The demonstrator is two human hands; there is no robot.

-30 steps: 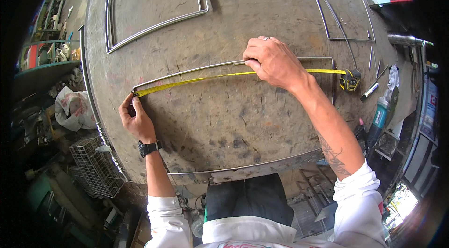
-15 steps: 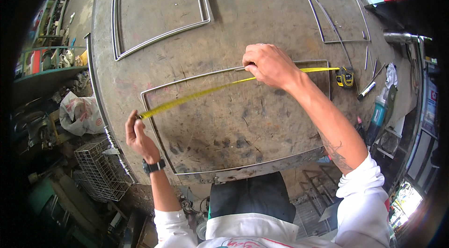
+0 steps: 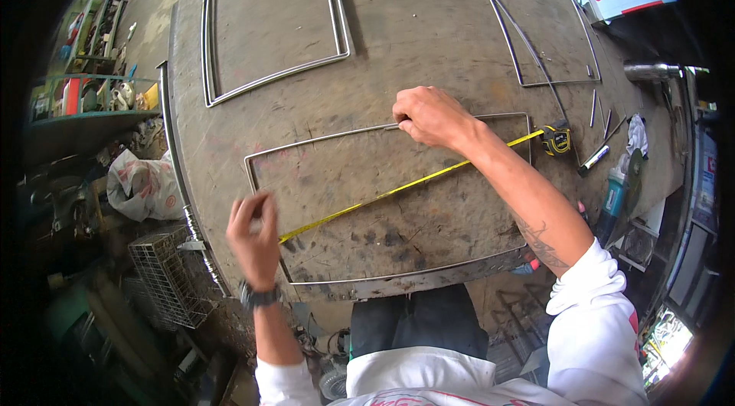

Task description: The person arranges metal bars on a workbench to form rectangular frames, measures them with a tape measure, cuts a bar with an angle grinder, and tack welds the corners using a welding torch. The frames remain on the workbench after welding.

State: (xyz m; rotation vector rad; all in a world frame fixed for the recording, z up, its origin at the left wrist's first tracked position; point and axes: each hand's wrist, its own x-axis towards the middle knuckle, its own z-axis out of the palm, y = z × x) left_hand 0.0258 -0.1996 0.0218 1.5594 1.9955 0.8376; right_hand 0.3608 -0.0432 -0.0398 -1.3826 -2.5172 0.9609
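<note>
A thin rectangular metal rod frame (image 3: 337,135) lies on the worn worktable (image 3: 383,61) before me. My right hand (image 3: 429,117) is closed on its far rod, fingers pinched together. A yellow tape measure (image 3: 557,140) rests at the frame's right corner. Its yellow blade (image 3: 383,194) runs slantwise across the frame, passing under my right forearm, down to the left side. At that end is my left hand (image 3: 255,241), blurred, with a dark wristwatch (image 3: 259,296). Whether its curled fingers hold the blade's tip I cannot tell.
Bent rod frames lie farther off, at the left (image 3: 279,73) and the right (image 3: 559,84). On the right are a marker (image 3: 593,161), loose rods (image 3: 592,107) and a teal angle grinder (image 3: 612,195). A wire basket (image 3: 164,268) stands beyond the left edge.
My left hand has come nearer and slightly right, and the blade's left end has swung nearer with it. My right hand still grips the far rod. The whole view has shifted a little.
</note>
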